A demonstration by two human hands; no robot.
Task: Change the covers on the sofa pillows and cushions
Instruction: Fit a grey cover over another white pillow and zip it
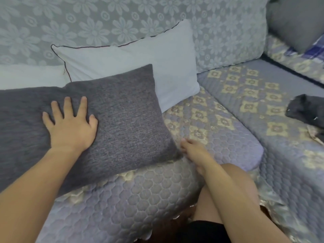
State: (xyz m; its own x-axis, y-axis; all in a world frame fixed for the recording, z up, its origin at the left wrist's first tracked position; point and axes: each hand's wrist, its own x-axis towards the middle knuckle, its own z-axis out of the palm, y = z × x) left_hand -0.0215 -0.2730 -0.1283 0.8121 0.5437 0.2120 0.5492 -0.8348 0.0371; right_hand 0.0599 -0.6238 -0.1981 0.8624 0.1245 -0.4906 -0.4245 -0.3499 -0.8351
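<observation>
A pillow in a dark grey woven cover [122, 123] lies on the sofa seat at the left. My left hand [70, 125] presses flat on it with fingers spread. My right hand [194, 153] is at the pillow's lower right corner, fingers touching the corner; whether it grips the fabric is hidden. Behind it a bare white pillow [140, 64] with dark piping leans on the sofa back. A second white pillow [29, 76] shows at the far left. A crumpled dark cover [305, 109] lies on the seat at the right.
The sofa seat [236, 102] has a quilted blue-grey cover with gold flowers; the backrest [105, 20] has a pale floral cover. A grey cushion [298, 23] sits at the far right corner by blue checked cloth [313, 48]. My bare knee [236, 190] is against the seat front.
</observation>
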